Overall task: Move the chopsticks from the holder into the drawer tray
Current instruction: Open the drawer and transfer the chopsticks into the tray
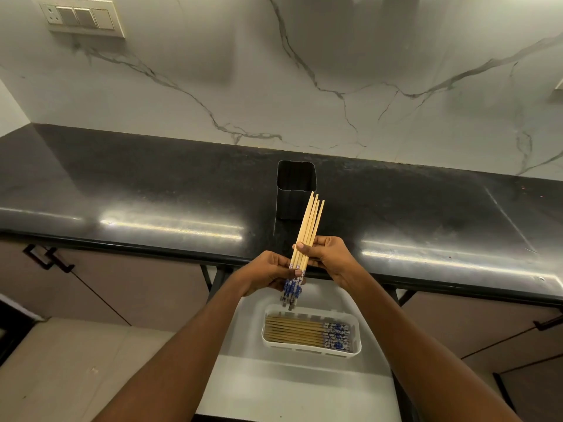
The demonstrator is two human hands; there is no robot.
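Note:
A bundle of several bamboo chopsticks [308,226] with blue-and-white patterned ends is held over the counter's front edge, thin tips pointing up and away. My left hand [268,272] grips the bundle near the patterned ends. My right hand [327,254] pinches it a little higher, thumb across the sticks. Behind them stands the black square holder [296,190], whose inside looks dark with no sticks showing. Below, in the open white drawer [292,388], a white tray [356,345] holds several more chopsticks [298,332] lying flat, patterned ends to the right.
The black glossy countertop [152,190] runs left to right under a marbled wall. A switch plate [82,16] sits on the wall at the upper left. Brown cabinet doors with dark handles [48,257] flank the drawer.

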